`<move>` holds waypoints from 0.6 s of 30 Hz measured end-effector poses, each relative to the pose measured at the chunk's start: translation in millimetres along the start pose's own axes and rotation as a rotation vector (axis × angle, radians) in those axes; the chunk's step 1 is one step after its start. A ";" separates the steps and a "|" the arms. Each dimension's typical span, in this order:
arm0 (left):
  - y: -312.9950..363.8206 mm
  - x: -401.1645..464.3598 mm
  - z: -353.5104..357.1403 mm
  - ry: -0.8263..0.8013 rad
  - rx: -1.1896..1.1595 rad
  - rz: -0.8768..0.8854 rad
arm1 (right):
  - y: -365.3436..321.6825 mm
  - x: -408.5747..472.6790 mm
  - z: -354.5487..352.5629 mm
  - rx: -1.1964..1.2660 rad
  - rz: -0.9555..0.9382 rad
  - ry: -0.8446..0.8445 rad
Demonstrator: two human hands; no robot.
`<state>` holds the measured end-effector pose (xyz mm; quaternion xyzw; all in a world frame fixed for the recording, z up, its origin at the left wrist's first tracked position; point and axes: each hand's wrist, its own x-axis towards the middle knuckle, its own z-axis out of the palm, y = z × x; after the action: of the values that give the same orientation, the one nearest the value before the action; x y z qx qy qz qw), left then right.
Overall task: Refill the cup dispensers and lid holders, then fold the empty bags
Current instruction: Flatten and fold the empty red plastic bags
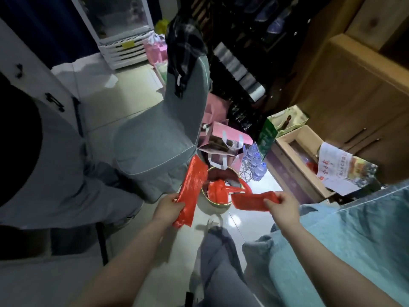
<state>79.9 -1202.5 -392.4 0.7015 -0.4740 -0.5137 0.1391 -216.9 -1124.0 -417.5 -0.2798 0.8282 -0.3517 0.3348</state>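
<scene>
Left hand (169, 206): folded red bag (192, 189) is gripped, held upright | Right hand (282, 203): second red bag (252, 201) is pinched flat | Both are held over round bin (218, 206) beside grey chair (159, 138).

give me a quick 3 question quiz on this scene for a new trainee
1. True or false: the left hand and the right hand each hold a folded red bag.
2. What lies in the round bin between the hands? A) bottles B) more red plastic C) cups
3. Fill in: the grey ____ stands behind the bin.

Key: 1 true, the left bag and the right bag; 2 B; 3 chair.
</scene>
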 end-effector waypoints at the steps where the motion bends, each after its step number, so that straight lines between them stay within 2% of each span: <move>1: 5.8 14.9 1.4 -0.014 0.019 -0.002 | -1.1 13.5 7.7 -0.015 0.012 -0.003; 6: 20.1 101.1 21.0 -0.076 0.087 -0.025 | 1.4 79.0 47.1 -0.082 0.089 -0.069; 11: 30.7 174.9 59.7 -0.244 0.138 -0.067 | 4.8 131.8 80.4 -0.123 0.112 -0.128; 15: 25.2 224.6 96.6 -0.241 0.321 -0.157 | 9.5 164.3 103.9 -0.117 0.155 -0.144; 18: 17.2 253.5 119.2 -0.293 0.321 -0.202 | 14.2 182.0 121.0 -0.098 0.177 -0.169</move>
<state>-24.9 -1381.3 -581.7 0.6766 -0.4921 -0.5392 -0.0967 -241.9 -1290.6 -557.4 -0.2501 0.8346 -0.2552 0.4193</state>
